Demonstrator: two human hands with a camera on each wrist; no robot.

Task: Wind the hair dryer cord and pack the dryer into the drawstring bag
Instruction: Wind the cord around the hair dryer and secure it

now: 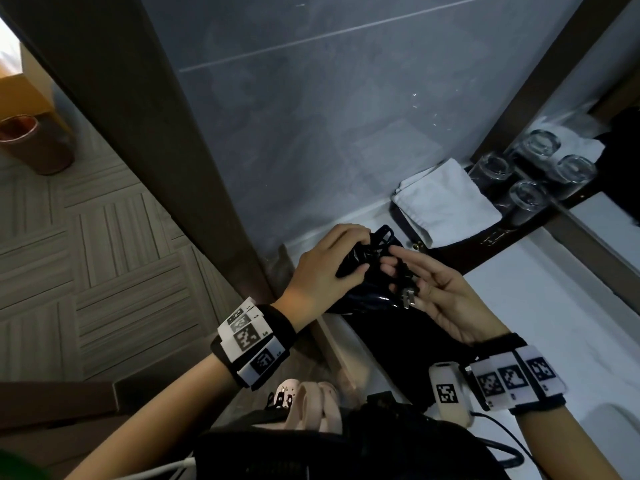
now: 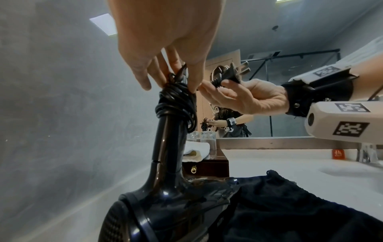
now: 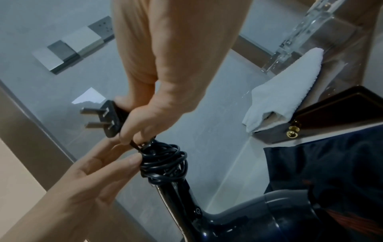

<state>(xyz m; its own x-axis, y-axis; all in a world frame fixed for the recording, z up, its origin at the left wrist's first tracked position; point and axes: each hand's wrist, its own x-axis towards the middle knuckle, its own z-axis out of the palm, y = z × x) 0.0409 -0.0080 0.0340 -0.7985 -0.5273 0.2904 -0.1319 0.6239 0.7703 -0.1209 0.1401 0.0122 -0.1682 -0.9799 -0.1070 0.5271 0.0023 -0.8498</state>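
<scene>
The black hair dryer (image 1: pixel 360 301) lies at the counter's left end, handle pointing away, with its body (image 2: pixel 165 201) on the dark drawstring bag (image 1: pixel 391 341). Its cord (image 2: pixel 176 101) is wound in several loops around the end of the handle. My left hand (image 1: pixel 360 258) grips the handle there, fingertips on the coil (image 3: pixel 163 163). My right hand (image 1: pixel 398 271) is beside it and pinches the last bit of cord, holding the two-pin plug (image 3: pixel 110 119) against its fingers. The bag (image 2: pixel 290 204) lies flat, and I cannot see its opening.
Past the dryer a folded white towel (image 1: pixel 446 202) lies on a dark wooden box (image 1: pixel 460 252), beside upturned glasses (image 1: pixel 526 195). A grey tiled wall (image 1: pixel 311 116) runs along the left and a mirror along the back. The white counter (image 1: pixel 554 289) extends right.
</scene>
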